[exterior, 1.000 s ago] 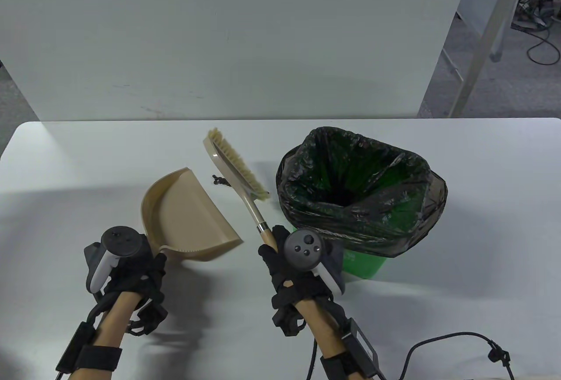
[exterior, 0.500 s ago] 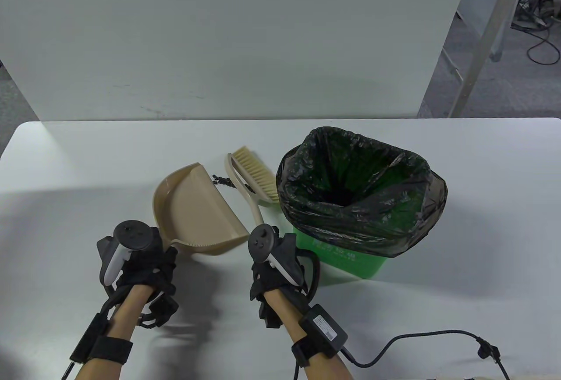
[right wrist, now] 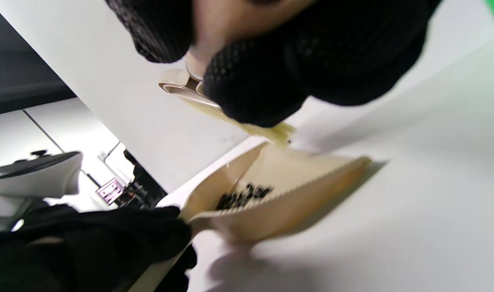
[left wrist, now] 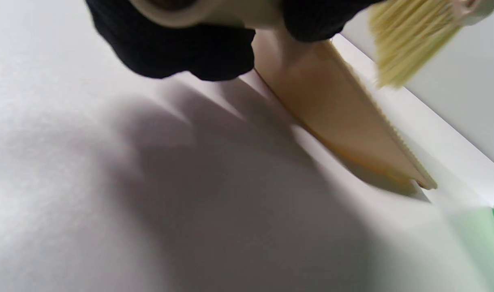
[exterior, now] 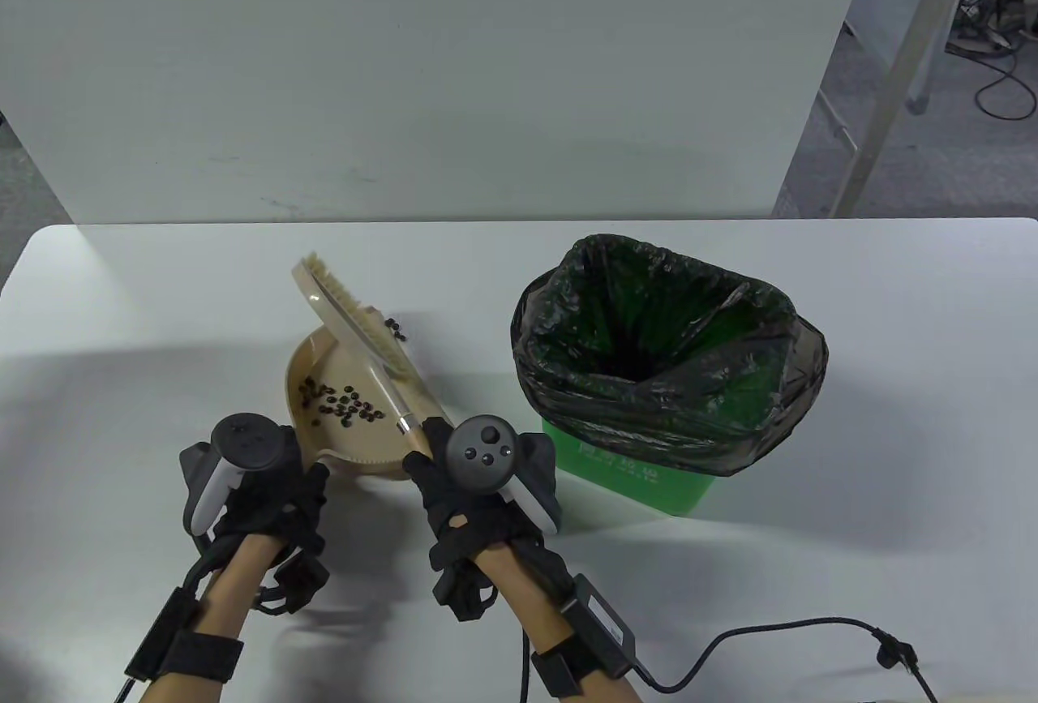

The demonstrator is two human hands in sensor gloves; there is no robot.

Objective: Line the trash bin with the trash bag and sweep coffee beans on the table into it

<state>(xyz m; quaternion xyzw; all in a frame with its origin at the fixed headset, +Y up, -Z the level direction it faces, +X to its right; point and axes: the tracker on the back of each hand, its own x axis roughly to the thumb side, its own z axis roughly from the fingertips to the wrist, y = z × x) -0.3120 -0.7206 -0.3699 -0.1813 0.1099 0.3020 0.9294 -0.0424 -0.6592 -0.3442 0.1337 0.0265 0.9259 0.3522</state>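
The right hand [exterior: 466, 492] gripped the brush [exterior: 357, 330] by its wooden handle, fingers curled round it, bristles raised over the beige dustpan [exterior: 324, 379]. The left hand [exterior: 268, 496] held the dustpan's handle. Coffee beans [exterior: 340, 405] that half a second ago lay on the table now sat in the pan; a few [exterior: 395, 327] remained on the table beside the bristles, left of the lined green bin [exterior: 673, 484].

open table [exterior: 892, 427] right of trash bin [exterior: 649, 484], dustpan [exterior: 340, 379] blocking left
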